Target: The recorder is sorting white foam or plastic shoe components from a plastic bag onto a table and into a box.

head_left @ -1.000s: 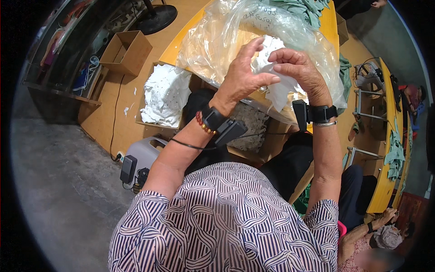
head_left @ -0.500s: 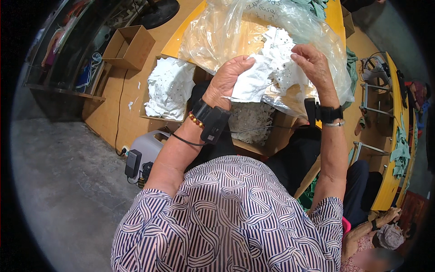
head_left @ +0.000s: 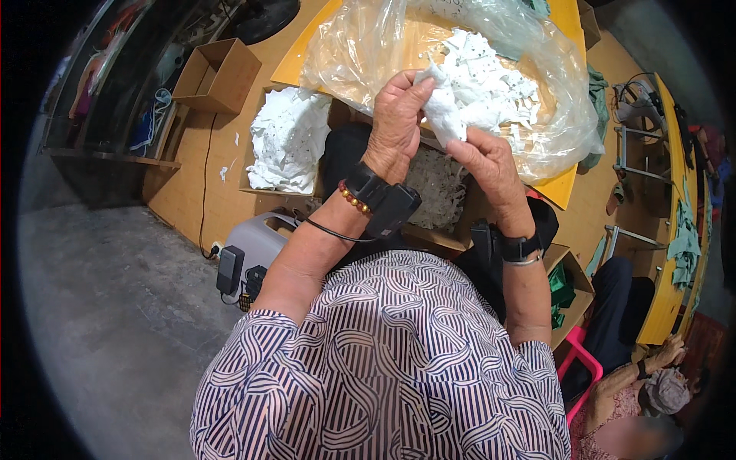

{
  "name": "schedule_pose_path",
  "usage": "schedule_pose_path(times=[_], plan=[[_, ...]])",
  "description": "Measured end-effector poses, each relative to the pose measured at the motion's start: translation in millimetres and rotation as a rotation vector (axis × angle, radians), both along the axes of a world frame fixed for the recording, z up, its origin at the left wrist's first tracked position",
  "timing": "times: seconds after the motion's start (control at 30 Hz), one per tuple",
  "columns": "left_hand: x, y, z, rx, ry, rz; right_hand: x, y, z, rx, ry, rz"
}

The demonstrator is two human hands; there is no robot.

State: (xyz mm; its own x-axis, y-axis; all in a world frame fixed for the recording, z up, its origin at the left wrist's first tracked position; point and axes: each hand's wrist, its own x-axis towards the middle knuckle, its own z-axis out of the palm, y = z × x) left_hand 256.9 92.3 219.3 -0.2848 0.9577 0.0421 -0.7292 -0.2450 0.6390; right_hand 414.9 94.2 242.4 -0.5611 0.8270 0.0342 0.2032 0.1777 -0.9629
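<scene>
- A creased white piece is held between two bare hands over the near edge of a clear plastic bag; whether it is cloth or paper cannot be told.
- The left hand, at the bag's near edge, has thumb and fingers clamped on the piece's upper end; a slack pinch could let that end flop over.
- The right hand, also by that edge but closer to the wearer, has thumb and fingertips together on the lower end; too hard a pull against the left could tear the piece.
- White scraps lie strewn on the bag beyond the held piece; if dropped, it could be lost among look-alikes.
- The bag's film is loose and rumpled; a snagged finger could shift it and spill scraps off the yellow table beneath.
- Left of the bag, white pieces heap high in a cardboard box; a knock could topple the uppermost.
- On the wearer's side of the bag, grey-white scraps sit low, where a slipped piece could fall and mix; a black cord looping from the left wrist could catch on a wide reach.
</scene>
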Motion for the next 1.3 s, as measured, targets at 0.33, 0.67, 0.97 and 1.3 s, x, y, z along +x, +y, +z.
schedule_pose_path(times=[0.33,0.67,0.97,1.3], plan=[[-35.7,-4.4,-7.4,0.006,-0.184,0.018,32.9,36.3,-16.2,-0.037,0.004,-0.182],[-58.4,-38.6,-5.6,0.123,-0.367,-0.158,29.2,32.0,19.3,0.917,-0.541,-0.457],[-182.3,-74.1,-67.9,-0.248,-0.146,0.344,37.5,37.3,18.2,0.755,-0.415,-0.5],[-199.4,-91.9,-116.1,-0.904,0.247,0.508,29.8,67.1,5.8,0.795,-0.644,-0.276]])
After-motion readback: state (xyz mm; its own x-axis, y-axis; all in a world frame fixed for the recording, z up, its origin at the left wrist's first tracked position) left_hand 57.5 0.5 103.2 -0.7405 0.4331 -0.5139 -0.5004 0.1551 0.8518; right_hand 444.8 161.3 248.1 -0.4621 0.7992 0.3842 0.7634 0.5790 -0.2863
